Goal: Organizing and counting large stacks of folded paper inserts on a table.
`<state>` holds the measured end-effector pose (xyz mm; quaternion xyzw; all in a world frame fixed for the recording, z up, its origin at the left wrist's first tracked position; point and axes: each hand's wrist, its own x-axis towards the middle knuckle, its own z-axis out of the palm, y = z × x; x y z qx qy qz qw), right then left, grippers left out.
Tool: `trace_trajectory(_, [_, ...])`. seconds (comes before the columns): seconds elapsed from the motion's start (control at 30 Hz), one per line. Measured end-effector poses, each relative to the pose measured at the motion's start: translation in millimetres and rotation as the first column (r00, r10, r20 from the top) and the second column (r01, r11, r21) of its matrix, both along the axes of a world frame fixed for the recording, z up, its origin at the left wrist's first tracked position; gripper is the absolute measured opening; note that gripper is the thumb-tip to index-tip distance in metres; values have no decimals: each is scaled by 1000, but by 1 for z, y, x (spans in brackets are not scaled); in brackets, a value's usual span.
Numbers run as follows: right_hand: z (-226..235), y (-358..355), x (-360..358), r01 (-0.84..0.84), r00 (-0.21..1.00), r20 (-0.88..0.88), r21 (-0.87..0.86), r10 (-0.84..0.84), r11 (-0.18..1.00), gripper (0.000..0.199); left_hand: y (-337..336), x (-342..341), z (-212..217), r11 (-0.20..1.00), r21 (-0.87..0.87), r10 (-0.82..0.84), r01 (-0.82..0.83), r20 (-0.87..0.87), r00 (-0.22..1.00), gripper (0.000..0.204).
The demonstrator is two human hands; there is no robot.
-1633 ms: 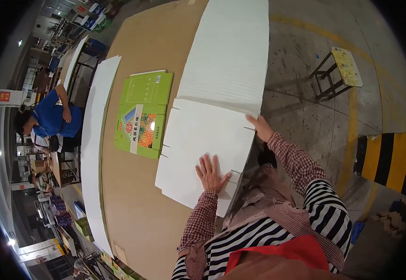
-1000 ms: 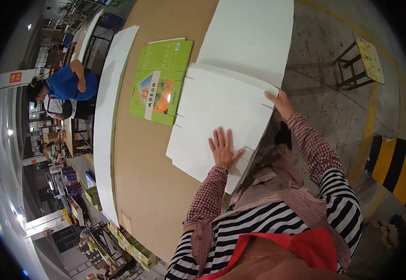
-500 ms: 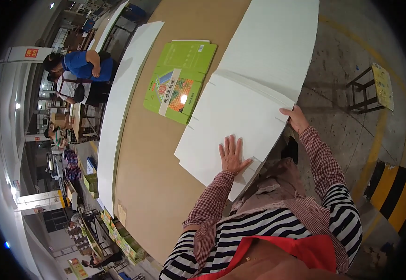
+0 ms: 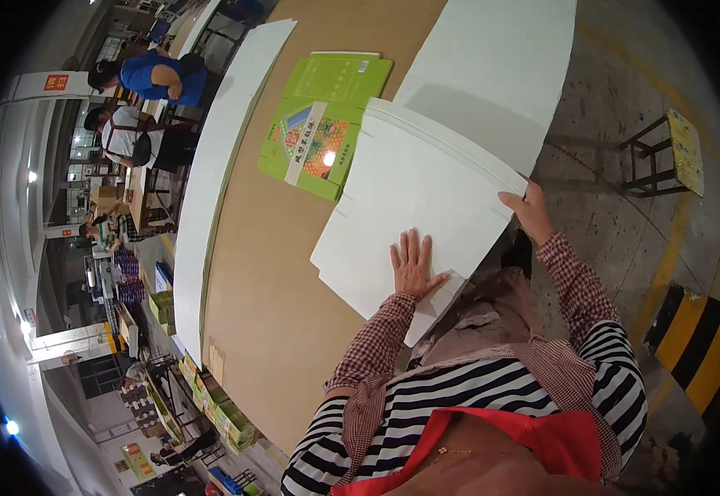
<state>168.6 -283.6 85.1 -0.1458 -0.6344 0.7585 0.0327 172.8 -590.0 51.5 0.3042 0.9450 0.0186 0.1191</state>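
A large white flat carton blank (image 4: 413, 198) lies on the brown table (image 4: 277, 273), its near corner hanging over the table edge. My left hand (image 4: 413, 263) presses flat on its near part, fingers spread. My right hand (image 4: 527, 208) grips the blank's right edge, which lifts slightly off the table. A green printed flat carton (image 4: 322, 124) lies just beyond the blank, partly under its far corner.
More white sheets (image 4: 500, 66) lie at the table's far right, and a long white strip (image 4: 211, 182) runs along its left side. A stool (image 4: 666, 157) stands on the concrete floor to the right. Two people (image 4: 149, 99) work at the far left. A yellow-black post (image 4: 699, 339) stands near right.
The view has shifted so the table appears closer. My right hand has gone from resting on the blank's edge to gripping and raising it; my left hand stays pressed down.
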Motion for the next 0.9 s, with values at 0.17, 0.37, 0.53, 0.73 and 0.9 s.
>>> trace_trajectory(0.17, [-65, 30, -10, 153, 983, 128, -170, -132, 973, 44, 10, -2, -2, 1000, 17, -23, 23, -9, 1000, 96])
trace_trajectory(0.37, [-56, 15, -4, 201, 977, 195, -730, -82, 654, 51, 2, 4, -2, 1000, 11, 16, -16, -9, 1000, 96])
trace_trajectory(0.53, [-53, 10, -5, 43, 997, 82, -486, -3, 873, 44, 3, 2, -1, 1000, 12, -5, 5, -26, 1000, 95])
trace_trajectory(0.73, [-22, -17, 13, 47, 995, -97, 293, -20, 955, 36, -4, 8, 0, 1000, -2, 2, -2, -26, 1000, 96])
trace_trajectory(0.9, [-33, 5, 4, 110, 990, 130, -503, -51, 858, 35, -5, 14, 2, 1000, 18, 8, -8, 10, 1000, 91])
